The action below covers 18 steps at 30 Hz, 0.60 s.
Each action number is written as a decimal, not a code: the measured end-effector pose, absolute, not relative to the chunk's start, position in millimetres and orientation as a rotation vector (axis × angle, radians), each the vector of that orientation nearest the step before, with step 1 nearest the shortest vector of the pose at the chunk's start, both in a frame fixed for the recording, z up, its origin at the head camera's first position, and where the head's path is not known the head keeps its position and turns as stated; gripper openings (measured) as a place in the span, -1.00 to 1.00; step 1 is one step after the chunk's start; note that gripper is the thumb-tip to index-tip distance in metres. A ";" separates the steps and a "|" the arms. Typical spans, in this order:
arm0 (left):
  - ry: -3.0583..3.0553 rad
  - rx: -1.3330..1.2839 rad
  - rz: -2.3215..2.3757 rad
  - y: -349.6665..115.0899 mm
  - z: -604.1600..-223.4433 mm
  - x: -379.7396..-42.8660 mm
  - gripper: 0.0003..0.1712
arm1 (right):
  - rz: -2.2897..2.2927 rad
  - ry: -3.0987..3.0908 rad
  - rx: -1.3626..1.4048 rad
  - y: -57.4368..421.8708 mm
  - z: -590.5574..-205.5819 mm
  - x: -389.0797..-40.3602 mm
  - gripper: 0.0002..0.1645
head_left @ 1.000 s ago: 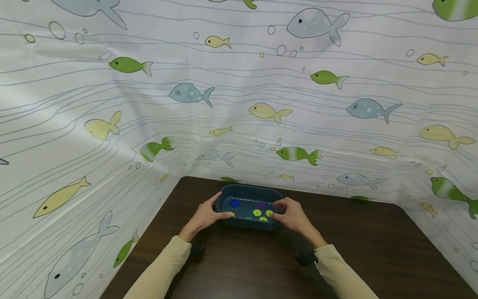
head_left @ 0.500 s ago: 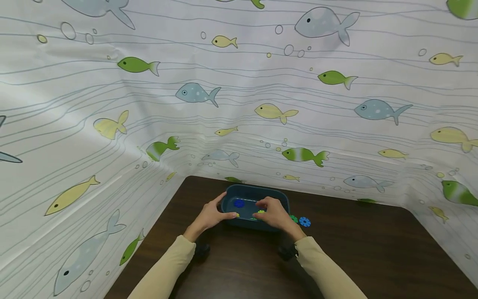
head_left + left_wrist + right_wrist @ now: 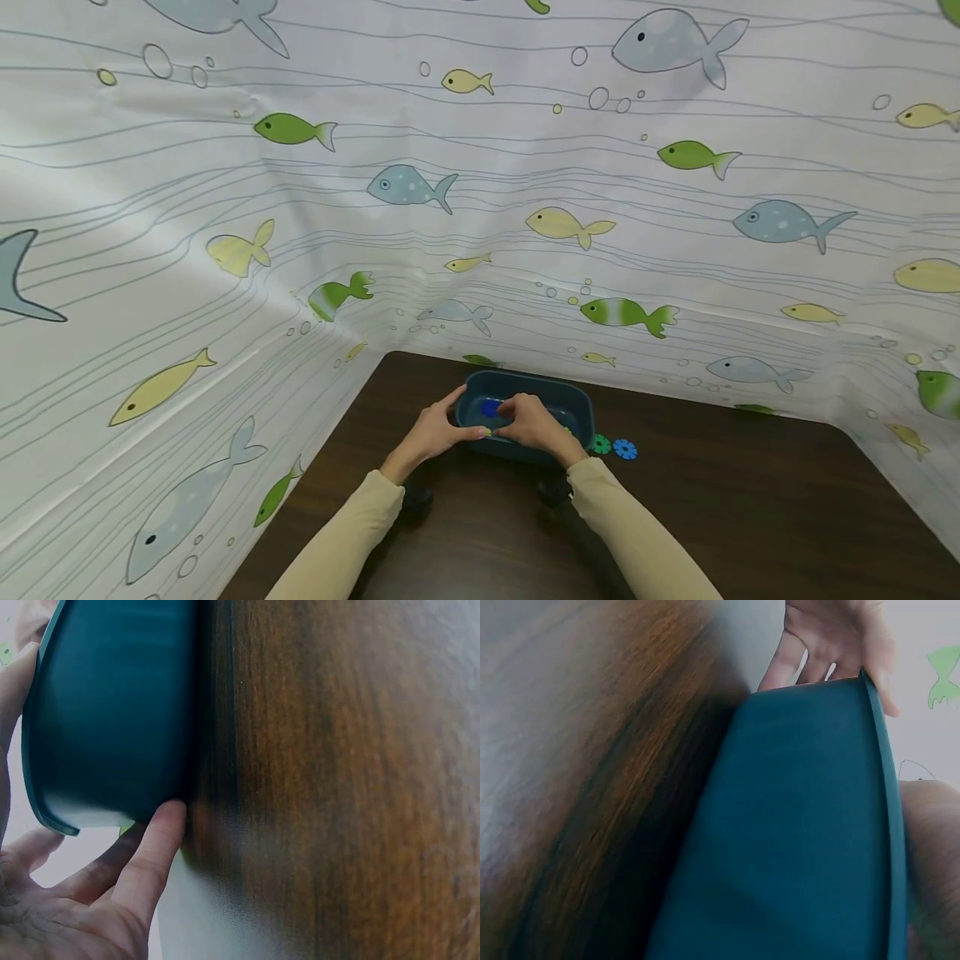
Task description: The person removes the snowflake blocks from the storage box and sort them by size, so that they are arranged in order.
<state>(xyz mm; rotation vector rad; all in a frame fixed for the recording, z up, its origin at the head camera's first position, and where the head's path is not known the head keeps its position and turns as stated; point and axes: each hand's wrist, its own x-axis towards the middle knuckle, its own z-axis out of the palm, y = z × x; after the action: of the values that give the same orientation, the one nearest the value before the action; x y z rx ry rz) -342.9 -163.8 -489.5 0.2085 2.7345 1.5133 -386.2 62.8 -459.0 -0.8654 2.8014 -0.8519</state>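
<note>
A dark teal plastic basin point(image 3: 521, 452) sits on the table with flower-shaped discs inside. My left hand point(image 3: 433, 432) grips its left end, thumb over the front rim and fingers along the end wall point(image 3: 112, 735). Over the basin's inside, my right hand point(image 3: 532, 423) reaches down with thumb and index finger apart. Just past those fingers lies a blue disc point(image 3: 490, 407). A yellow disc point(image 3: 487, 432) shows by the left thumb, and another yellow one point(image 3: 567, 430) peeks out behind the right hand. In the right wrist view, the basin wall point(image 3: 795, 817) hides the right fingertips.
To the right of the basin, a green disc point(image 3: 601, 443) and a lighter blue disc point(image 3: 625, 449) lie on the dark wooden table point(image 3: 720, 492). A white fish-print sheet point(image 3: 480, 325) rises behind and to the left.
My right hand has moved left across the basin, from its right end to near the blue disc. The green and light blue discs on the table have come into view. The left hand stays put.
</note>
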 end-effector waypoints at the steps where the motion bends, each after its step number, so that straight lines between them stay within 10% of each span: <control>1: 2.736 0.214 1.512 -164.0 -489.6 -342.9 0.20 | -0.841 2.796 -0.867 60.8 -459.4 -387.4 -0.54; 18: 2.738 0.234 1.516 -163.7 -489.6 -341.7 0.21 | -0.713 2.701 -0.881 44.6 -459.2 -398.4 -0.58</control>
<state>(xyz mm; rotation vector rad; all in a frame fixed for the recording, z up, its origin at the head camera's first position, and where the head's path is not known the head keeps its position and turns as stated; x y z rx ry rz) -341.7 -163.7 -489.6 0.2340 2.7379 1.5165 -398.4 44.6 -459.2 -0.8807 2.7011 -0.7127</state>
